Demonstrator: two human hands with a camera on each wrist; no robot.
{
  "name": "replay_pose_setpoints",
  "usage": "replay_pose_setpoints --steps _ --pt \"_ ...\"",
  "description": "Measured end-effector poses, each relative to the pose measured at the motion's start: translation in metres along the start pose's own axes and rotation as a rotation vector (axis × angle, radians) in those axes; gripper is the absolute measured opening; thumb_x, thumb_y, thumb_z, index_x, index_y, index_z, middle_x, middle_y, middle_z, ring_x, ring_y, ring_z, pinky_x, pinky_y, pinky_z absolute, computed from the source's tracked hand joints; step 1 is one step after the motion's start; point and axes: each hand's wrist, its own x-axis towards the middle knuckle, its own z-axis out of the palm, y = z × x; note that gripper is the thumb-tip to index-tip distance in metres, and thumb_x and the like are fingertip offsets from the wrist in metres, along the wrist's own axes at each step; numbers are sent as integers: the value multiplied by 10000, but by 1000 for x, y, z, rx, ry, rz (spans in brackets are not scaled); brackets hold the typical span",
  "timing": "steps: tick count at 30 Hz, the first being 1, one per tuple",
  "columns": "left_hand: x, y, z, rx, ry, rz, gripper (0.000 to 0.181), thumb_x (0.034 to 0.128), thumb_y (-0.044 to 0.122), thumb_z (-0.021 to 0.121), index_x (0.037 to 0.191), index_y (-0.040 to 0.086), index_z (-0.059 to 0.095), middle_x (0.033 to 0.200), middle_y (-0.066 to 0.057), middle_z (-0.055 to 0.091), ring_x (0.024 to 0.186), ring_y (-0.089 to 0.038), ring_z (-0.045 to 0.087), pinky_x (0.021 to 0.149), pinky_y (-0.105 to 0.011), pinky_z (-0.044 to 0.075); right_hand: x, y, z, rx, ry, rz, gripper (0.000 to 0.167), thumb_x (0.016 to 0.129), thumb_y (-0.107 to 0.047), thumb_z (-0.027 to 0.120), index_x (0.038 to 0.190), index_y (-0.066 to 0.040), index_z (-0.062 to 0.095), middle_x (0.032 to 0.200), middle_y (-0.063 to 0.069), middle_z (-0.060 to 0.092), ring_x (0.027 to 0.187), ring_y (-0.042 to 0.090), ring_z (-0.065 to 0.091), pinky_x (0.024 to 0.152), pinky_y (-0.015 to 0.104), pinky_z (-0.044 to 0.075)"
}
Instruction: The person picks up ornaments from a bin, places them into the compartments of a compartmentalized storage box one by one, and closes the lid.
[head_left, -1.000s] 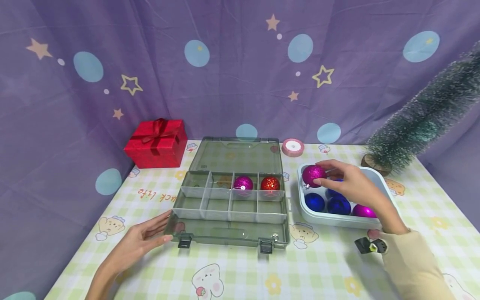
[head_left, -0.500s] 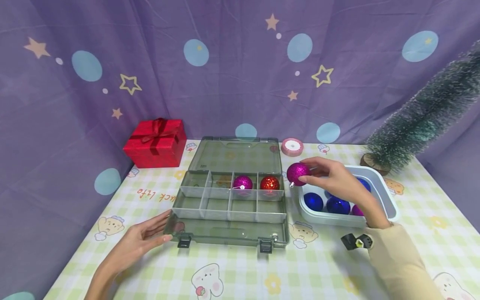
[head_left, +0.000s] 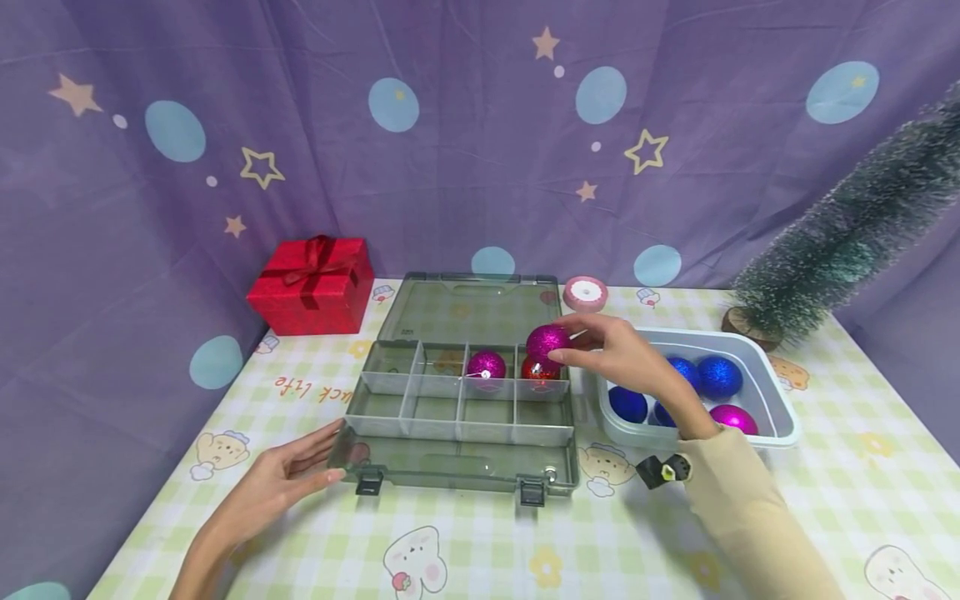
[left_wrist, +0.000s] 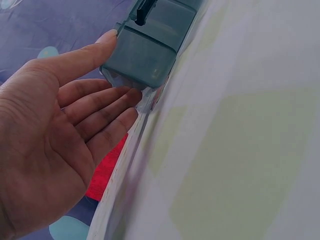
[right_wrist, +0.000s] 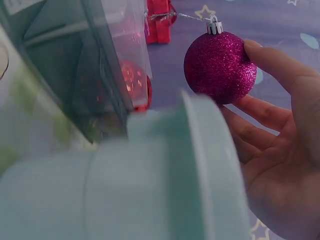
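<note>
Between thumb and fingers, my right hand (head_left: pixel 626 354) pinches a magenta glitter Christmas ball (head_left: pixel 547 342), held above the back right compartment of a clear grey divider box (head_left: pixel 450 458). A silver cap with a shiny string shows on this ball in the right wrist view. Below it, partly covered, a red Christmas ball (head_left: pixel 538 372) sits in that compartment. One compartment to the left lies another magenta ball (head_left: pixel 486 367). My left hand (head_left: pixel 273 479) rests at the box's front left corner, its fingers extended along the side, as the left wrist view (left_wrist: pixel 55 130) also shows.
A pale blue tub (head_left: pixel 783 417) right of the box holds several blue balls (head_left: pixel 719 377) and a pink one (head_left: pixel 732 418). Behind stand a red gift box (head_left: pixel 311 287), a pink ribbon roll (head_left: pixel 585 294) and a small frosted tree (head_left: pixel 832 242). The divider box's lid (head_left: pixel 472 308) lies back.
My right hand has carried the magenta ball left, out from over the tub to above the divider box's back right compartment. My left hand has stayed at the box's corner.
</note>
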Motion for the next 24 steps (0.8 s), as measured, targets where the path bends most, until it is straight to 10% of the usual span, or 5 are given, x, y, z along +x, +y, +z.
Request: replay_pose_setpoints --steps 24 --pt "0 2 0 -26 -9 -19 679 986 246 745 1563 42 450 1553 -190 458 1361 -373 481 955 -190 505 57 -16 50 50 -77 -48 440 940 -185 787 1318 5 666 1161 129 717 1030 266 716 876 383 596"
